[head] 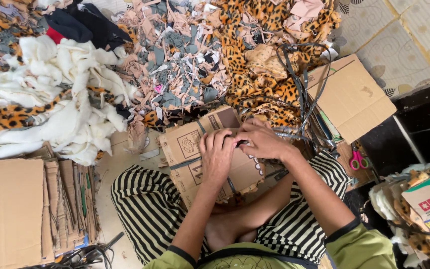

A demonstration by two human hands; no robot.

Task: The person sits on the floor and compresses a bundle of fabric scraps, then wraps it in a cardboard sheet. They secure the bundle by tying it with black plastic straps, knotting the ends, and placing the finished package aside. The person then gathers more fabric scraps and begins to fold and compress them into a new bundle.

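The person sat cross-legged on the floor [110, 164] in striped trousers, both hands meeting over a piece of cardboard [200, 149] that rested across the lap, its far edge touching the heap of fabric scraps [185, 65]. The left hand [216, 157] lay palm down on the cardboard with fingers curled, pressing it flat; whether it gripped anything beneath could not be told. The right hand [261, 141] was closed in a pinch on something small and dark just at the left fingertips, too hidden to name. A dark strap [299, 89] ran from near the right hand up over the leopard-print cloth [260, 84]. White stuffing [65, 99] spread well to the left, and a stack of flattened cardboard [11, 209] crowded the near left corner. A loose cardboard sheet [354, 97] lay to the right, with pink-handled scissors [358, 158] just below its edge. Open room was scarce: only a narrow strip of bare floor showed between the left knee and the cardboard stack.
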